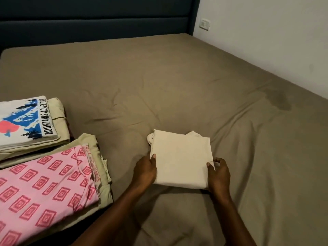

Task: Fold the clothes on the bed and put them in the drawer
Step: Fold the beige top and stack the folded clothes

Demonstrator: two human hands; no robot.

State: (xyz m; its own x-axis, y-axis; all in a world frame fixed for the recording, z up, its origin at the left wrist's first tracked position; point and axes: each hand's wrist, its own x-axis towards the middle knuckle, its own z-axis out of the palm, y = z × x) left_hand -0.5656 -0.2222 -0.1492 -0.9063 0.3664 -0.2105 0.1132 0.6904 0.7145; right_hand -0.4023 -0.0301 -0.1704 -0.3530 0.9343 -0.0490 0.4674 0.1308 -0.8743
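Observation:
A cream garment (180,159), folded into a neat rectangle, lies on the olive-brown bed sheet (177,86) near the front middle. My left hand (144,170) grips its left edge, thumb on top. My right hand (218,174) grips its lower right corner, thumb on top and fingers under. At the left lie two stacks of folded clothes: a white T-shirt with a blue mountain print (26,121) on pale green cloth, and a pink patterned garment (44,189) on more pale green cloth. No drawer is in view.
A dark blue padded headboard (95,18) runs along the far side of the bed. A white wall with a socket plate (205,24) borders the right side. A darker stain (279,101) marks the sheet at the right.

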